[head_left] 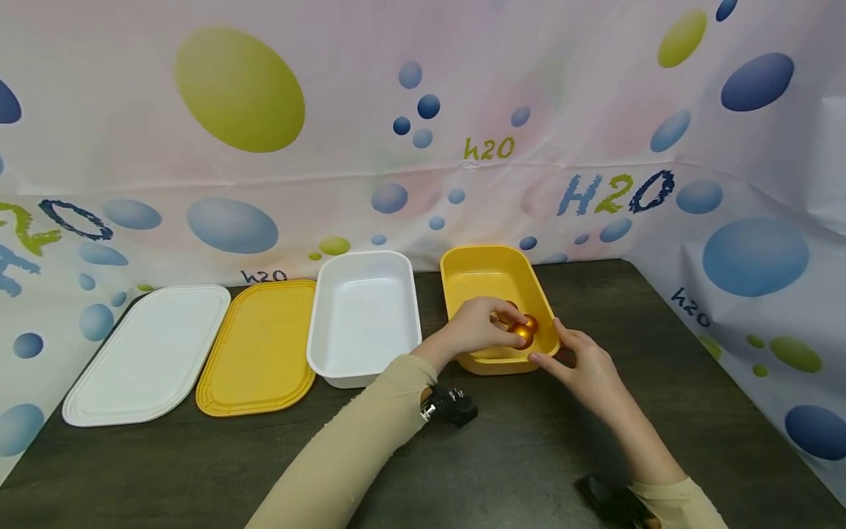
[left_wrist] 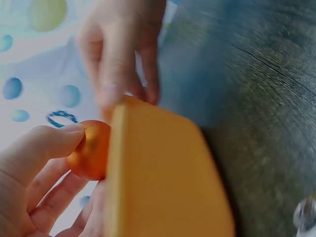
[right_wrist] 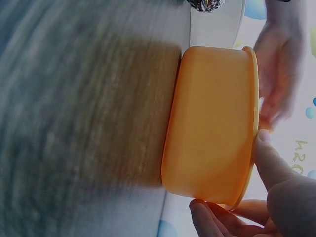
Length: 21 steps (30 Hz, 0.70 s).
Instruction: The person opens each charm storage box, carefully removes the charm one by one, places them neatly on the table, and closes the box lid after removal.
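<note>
The yellow container [head_left: 485, 275] stands on the table at right of centre. Over its front half, my left hand [head_left: 472, 327] holds shiny orange-gold balls [head_left: 523, 336]. In the left wrist view its thumb presses on one orange ball [left_wrist: 91, 150] close to the rim, with the other fingers spread behind. At the container's right front corner, my right hand [head_left: 591, 367] grips the wall. The right wrist view shows that thumb on the rim of the container [right_wrist: 212, 123] and the fingers around its side. My left hand partly hides the balls.
Left of the yellow container stands a white container [head_left: 366, 316]. Farther left lie a yellow lid [head_left: 261, 345] and a white lid [head_left: 148, 353], flat on the dark table [head_left: 502, 470]. A patterned sheet [head_left: 344, 95] with coloured ovals rises behind the table.
</note>
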Motion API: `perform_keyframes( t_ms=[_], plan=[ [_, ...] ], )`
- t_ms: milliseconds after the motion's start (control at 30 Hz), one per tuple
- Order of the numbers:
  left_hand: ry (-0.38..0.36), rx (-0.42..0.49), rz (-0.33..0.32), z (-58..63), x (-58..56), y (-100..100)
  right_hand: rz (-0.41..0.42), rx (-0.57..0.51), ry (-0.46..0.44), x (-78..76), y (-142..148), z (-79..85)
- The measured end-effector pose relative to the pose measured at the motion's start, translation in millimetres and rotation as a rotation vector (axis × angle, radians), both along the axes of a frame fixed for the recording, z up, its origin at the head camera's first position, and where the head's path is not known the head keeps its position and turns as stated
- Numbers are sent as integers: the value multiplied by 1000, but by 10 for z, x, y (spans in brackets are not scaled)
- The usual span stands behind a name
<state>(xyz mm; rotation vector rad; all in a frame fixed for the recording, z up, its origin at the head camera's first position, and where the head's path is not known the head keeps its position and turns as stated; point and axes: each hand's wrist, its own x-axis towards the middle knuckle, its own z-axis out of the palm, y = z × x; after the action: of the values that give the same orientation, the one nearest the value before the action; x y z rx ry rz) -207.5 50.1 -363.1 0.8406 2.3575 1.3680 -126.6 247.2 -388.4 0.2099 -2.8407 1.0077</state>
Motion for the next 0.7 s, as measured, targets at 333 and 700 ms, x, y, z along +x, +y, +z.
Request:
perform_keyframes(
  t_ms=[333,700],
  plan=[
    [47,68,7,360,382,-629,-2,5,-7,-3,-8,3],
    [82,59,57,244,1029,-1464,-17,19,-17,-11,1,5]
  ],
)
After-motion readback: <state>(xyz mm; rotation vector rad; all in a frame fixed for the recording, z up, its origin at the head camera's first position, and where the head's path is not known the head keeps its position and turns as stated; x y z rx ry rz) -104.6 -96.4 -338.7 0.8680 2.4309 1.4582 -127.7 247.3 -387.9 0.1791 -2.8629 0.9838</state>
